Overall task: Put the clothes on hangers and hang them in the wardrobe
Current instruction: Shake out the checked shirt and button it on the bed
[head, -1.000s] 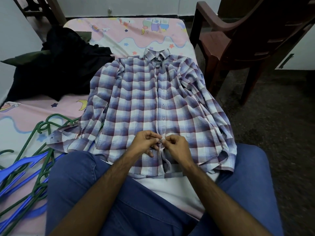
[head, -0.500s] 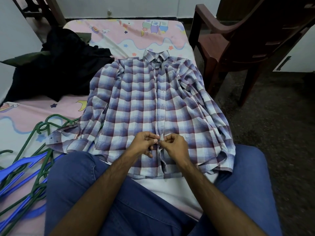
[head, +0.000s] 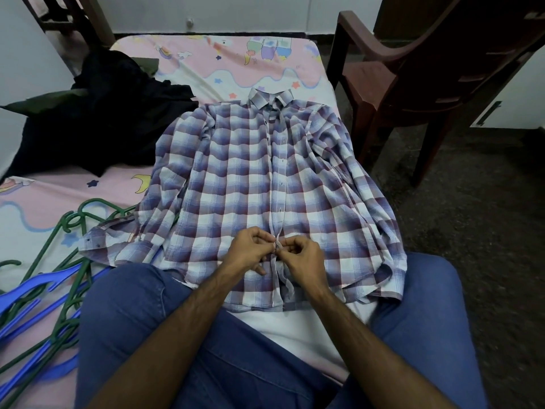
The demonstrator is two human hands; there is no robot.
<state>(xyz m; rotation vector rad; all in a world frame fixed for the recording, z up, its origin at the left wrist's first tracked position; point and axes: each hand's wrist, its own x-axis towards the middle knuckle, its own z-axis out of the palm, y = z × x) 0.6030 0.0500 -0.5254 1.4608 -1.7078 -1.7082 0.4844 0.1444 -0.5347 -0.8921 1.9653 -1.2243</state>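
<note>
The left hand (head: 247, 250) and the right hand (head: 303, 256) meet at the front placket of a plaid button-up shirt (head: 236, 178), near its hem. Both have fingers curled, and each pinches an edge of the placket between thumb and fingertips, the two hands almost touching one another. Whether a button sits between the fingers is too small to tell.

The shirt lies flat and face up on the bed (head: 265, 63), its long axis running from the near edge toward the far edge. The collar points to the far edge and the hem lies closest to the person, just beyond the knees in blue jeans (head: 141, 314). One sleeve runs down along the shirt's left side with its cuff turned out toward the left edge of the bed; the other sleeve lies along the right edge, partly draping over it.

A tangle of green and blue plastic hangers (head: 44, 290) rests at the near left corner of the bed, with a green hook just beside the left cuff. A heap of dark clothes (head: 100, 122) lies at the far left of the bed, touching the shirt's shoulder. A brown plastic armchair (head: 418, 78) stands on the floor beyond the bed's right edge.
</note>
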